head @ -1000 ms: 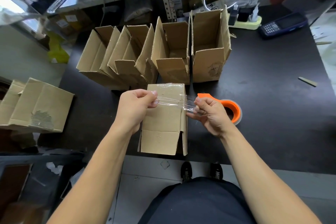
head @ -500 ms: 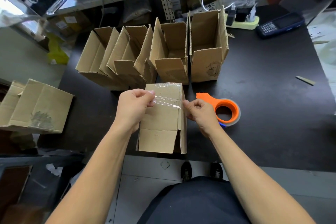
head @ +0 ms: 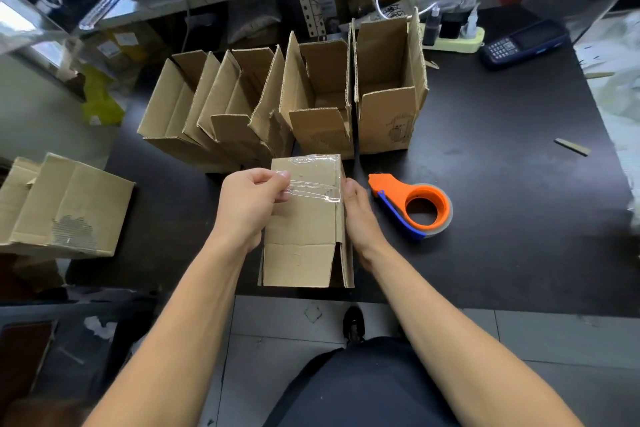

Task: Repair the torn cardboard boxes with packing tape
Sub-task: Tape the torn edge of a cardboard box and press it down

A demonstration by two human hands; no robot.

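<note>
Box (head: 304, 218) lying on side at near edge of tabletop (head: 502, 218), flaps toward body. One clear strip already across far end; second tape strip (head: 311, 191) spanning upper face, wrinkled, not yet pressed flat.

Left hand (head: 247, 208): fingers pinched on left end of strip, holding it just off left edge of box. Right hand (head: 358, 215): flat against right side of box, fingers wrapped over corner at right end of strip; gripping nothing loose, apparently pressing tape onto side wall. Exact contact of fingertips with tape hidden behind box edge.

Dispenser (head: 414, 206) (orange, blue trim) lying on tabletop just right of right hand, not touched. Strip appears cut free from roll.

Step in hand, judged: sticking down second strip on this box, right end anchored, left end still lifted.

Next move calls for: drawing left end taut, lowering it over left edge, then wiping across to flatten creases. Risk: strip already crumpled in middle, could bond to itself or trap folds.

Row of open boxes (head: 311, 94) standing behind, touching one another; another box with scuffed patch (head: 65, 208) at far left, well apart. Repair status of these not determinable. Task likely well short of finished.
</note>
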